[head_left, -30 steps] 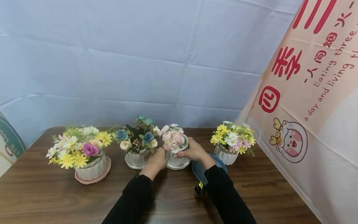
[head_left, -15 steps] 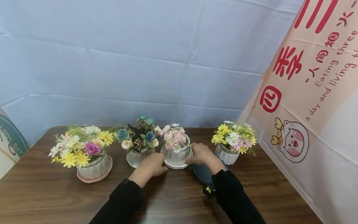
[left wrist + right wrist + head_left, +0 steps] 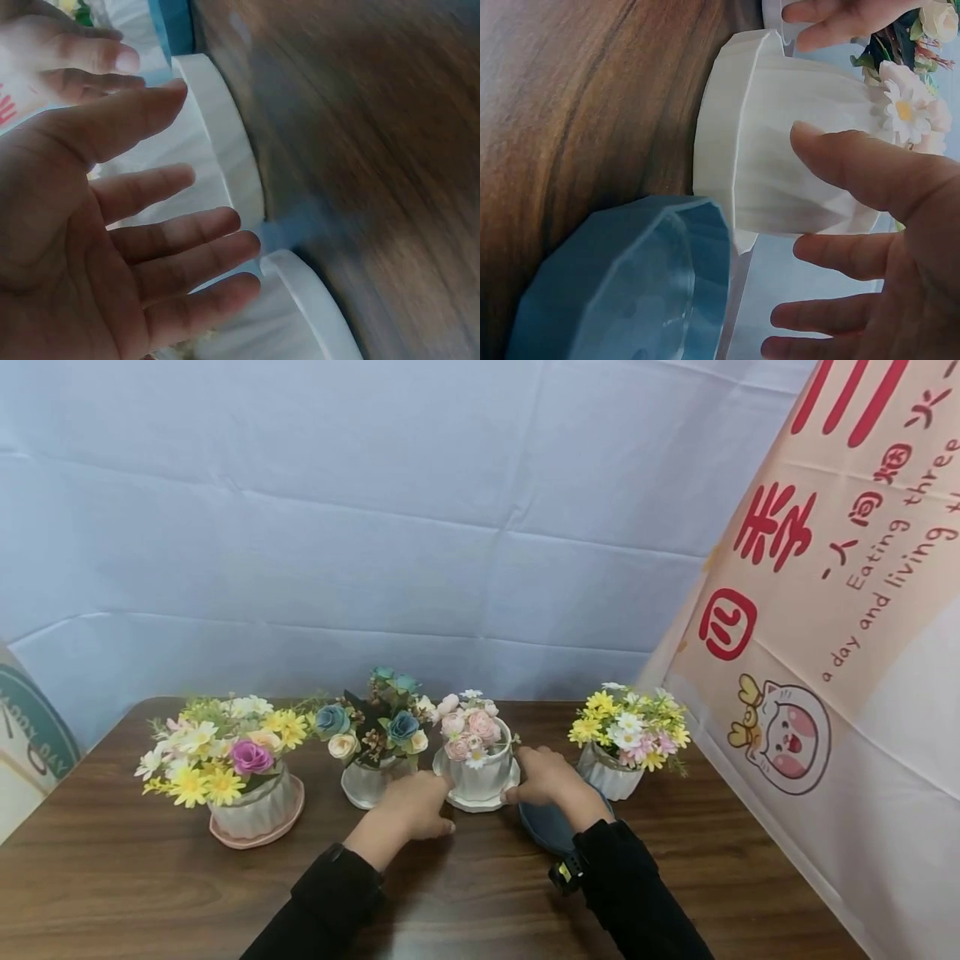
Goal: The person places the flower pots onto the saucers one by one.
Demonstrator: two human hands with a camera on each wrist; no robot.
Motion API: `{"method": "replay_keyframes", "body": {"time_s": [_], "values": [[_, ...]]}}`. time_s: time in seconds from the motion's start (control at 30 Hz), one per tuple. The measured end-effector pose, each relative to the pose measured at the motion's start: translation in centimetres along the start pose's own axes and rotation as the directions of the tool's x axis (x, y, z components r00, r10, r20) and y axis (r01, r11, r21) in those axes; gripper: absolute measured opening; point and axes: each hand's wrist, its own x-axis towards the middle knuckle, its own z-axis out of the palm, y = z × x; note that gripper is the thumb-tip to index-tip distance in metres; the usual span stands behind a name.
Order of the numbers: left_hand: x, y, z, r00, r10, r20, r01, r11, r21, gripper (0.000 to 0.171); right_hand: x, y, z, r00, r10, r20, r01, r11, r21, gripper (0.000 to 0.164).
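White and ribbed, the flower pot (image 3: 477, 777) with pink blooms stands on its saucer at the middle of the wooden table (image 3: 150, 877), between a pot of blue roses (image 3: 372, 752) to its left and a blue saucer (image 3: 551, 827) to its right. Left hand (image 3: 415, 806) and right hand (image 3: 546, 778) flank it with fingers spread and relaxed, gripping nothing.

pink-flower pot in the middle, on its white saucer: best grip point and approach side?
Grip the pink-flower pot low on its ribbed white wall, one hand from each side, probably lifting with the white saucer. Flowers fill the top and the blue-flower pot crowds its left, so come in low from the front. The left hand and right hand, both open, already flank it.
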Motion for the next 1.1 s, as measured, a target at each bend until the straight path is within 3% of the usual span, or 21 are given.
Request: {"method": "replay_keyframes", "body": {"time_s": [0.3, 0.63, 1.1], "values": [[0.0, 2.5, 0.5, 0.998, 0.068, 0.013, -0.069, 0.997, 0.021, 0.044, -1.5, 1.3, -0.1, 0.999, 0.017, -0.030, -0.015, 0.999, 0.039, 0.065], [0.3, 5.4, 1.6, 0.992, 0.129, -0.004, -0.128, 0.988, 0.080, 0.041, -3.6, 3.2, -0.8, 0.998, 0.057, -0.024, -0.056, 0.997, 0.053, 0.069], [1.2, 7.2, 2.4, 0.985, 0.173, -0.011, -0.173, 0.985, -0.002, 0.037, -5.2, 5.9, -1.0, 0.993, 0.112, -0.026, -0.110, 0.990, 0.090, 0.074]]}}
